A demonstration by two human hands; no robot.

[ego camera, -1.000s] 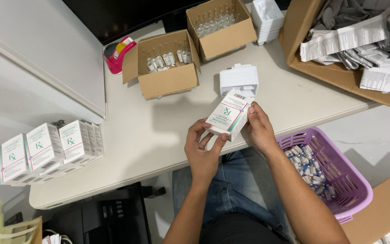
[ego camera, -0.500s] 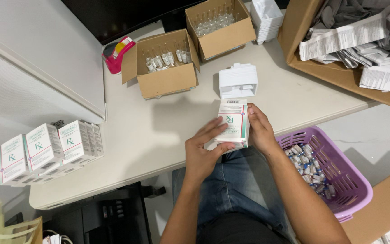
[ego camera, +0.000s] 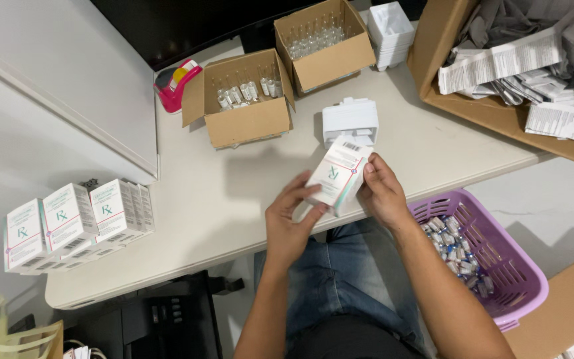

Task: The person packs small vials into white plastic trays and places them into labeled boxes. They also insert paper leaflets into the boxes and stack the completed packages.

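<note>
— What has changed with the white carton [ego camera: 335,176]?
— Half a second ago it stood upright; now it is tilted, top toward the white plastic tray [ego camera: 350,120], held above the surface [ego camera: 234,219].
— And the fingers?
— The left hand [ego camera: 291,223] pinches its lower corner; the right hand [ego camera: 381,191] presses its side. It looks like a carton being turned mid-assembly.

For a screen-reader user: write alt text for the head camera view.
Both hands, left hand and right hand, hold a small white carton above the edge of a pale table. On the table stand two open cardboard boxes of glass ampoules, a white plastic tray and a row of matching cartons; a purple basket of vials sits by the person's right knee.
</note>
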